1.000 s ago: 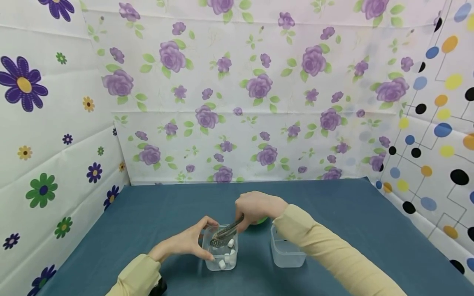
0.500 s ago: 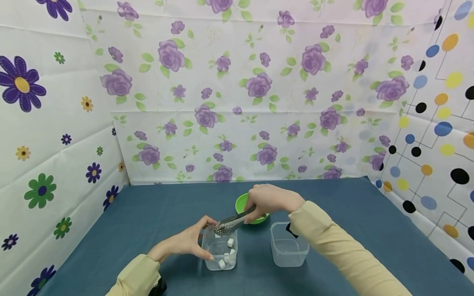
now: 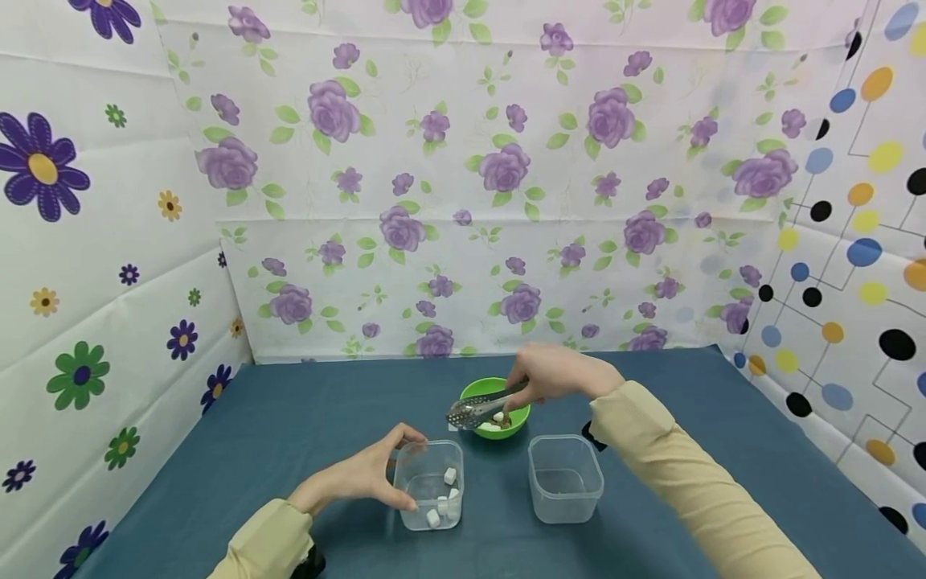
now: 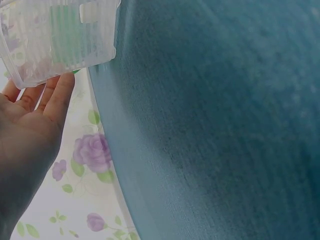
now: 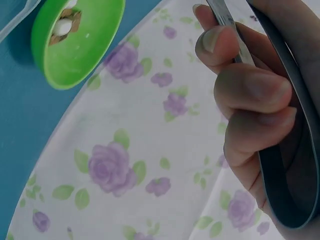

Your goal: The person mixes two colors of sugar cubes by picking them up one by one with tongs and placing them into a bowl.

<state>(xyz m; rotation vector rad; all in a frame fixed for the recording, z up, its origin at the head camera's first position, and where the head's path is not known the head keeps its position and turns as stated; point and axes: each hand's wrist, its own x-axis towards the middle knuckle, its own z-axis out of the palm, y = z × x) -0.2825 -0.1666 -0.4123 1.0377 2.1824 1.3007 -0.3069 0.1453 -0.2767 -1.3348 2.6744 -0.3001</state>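
My left hand (image 3: 369,474) grips the side of a clear plastic tub (image 3: 432,495) that holds several white cubes (image 3: 450,476). In the left wrist view the left hand (image 4: 35,125) touches the tub (image 4: 55,40) with its fingertips. My right hand (image 3: 553,376) holds metal tongs (image 3: 481,408), whose tips hang over a green bowl (image 3: 495,408) behind the tubs. The bowl (image 5: 75,37) holds white and brown pieces. The right wrist view shows the right hand (image 5: 250,100) with its fingers curled round the tongs' handle (image 5: 227,25). I cannot tell whether the tongs hold anything.
A second clear tub (image 3: 565,478) stands to the right of the first and looks bare inside. Everything rests on a blue-green tablecloth (image 3: 289,426). Flowered and dotted sheets wall the table on three sides. A dark object (image 3: 307,563) shows by my left sleeve.
My right hand has lifted the tongs out of the left tub and carried them back and right to the green bowl. The left hand has kept its hold on the tub.
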